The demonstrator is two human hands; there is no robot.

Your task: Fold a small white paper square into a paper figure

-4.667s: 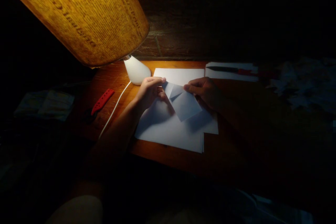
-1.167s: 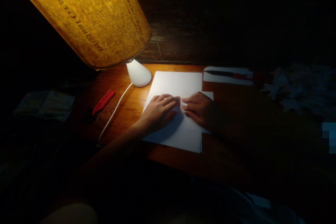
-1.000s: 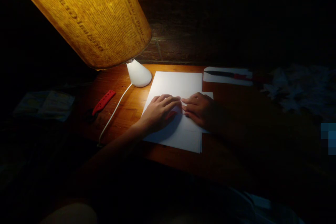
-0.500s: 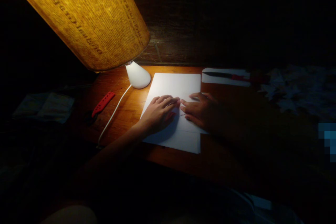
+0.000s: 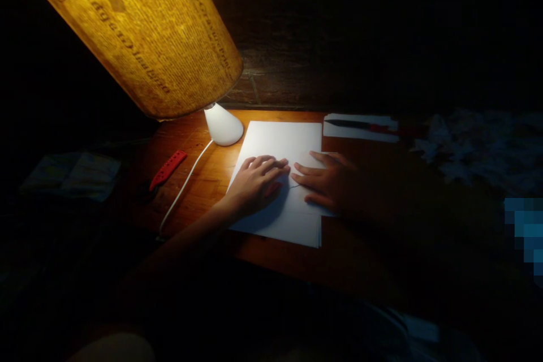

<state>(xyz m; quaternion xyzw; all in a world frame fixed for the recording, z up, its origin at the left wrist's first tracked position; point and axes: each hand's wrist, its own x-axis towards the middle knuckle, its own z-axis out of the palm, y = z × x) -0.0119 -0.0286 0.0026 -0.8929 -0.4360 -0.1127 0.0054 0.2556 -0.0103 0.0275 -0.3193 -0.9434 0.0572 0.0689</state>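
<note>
One loosely curved left hand (image 5: 258,182) and one spread right hand (image 5: 324,180), neither grip clasping anything visible, rest on your white paper (image 5: 285,137) on the worktop (image 5: 206,181), seemingly steadying it near the lamp (image 5: 156,34) for light.

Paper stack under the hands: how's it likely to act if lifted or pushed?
Probably floppy if lifted by one edge: the paper stack looks like thin, flat sheets. Pushed, the sheets may slide apart, since edges show out of line at the near right corner. The upper ones would likely shift less while the left hand and right hand lie over them.
</note>
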